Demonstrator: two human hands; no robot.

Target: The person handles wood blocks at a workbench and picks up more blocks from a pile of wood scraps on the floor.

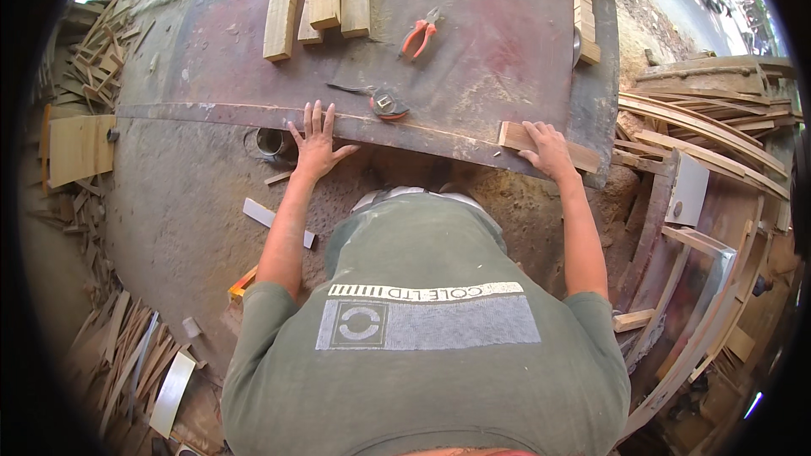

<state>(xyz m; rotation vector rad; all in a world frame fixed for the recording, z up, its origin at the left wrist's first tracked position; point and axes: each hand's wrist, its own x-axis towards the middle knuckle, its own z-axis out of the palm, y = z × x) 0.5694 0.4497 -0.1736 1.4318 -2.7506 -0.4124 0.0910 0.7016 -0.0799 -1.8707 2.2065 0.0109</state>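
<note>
My left hand [317,149] lies with its fingers spread on the near edge of the worktable [456,76], holding nothing. At the table's right front corner, my right hand [549,152] is closed over a short wooden block [583,156], thumb on the near side and fingers across its top. Between the hands, a tape measure [386,103] rests close to the table edge, its strap or tab trailing left. Farther back lie pliers with orange handles [419,39]. Several wooden blocks [282,13] are grouped at the far left of the tabletop.
Along the table's right edge stands a row of small wooden pieces [584,8]. Curved wooden strips and planks [710,139] are piled to the right. Scrap wood [127,346] heaps up on the left. A round metal tin [269,143] and a white strip [260,213] lie below the table edge.
</note>
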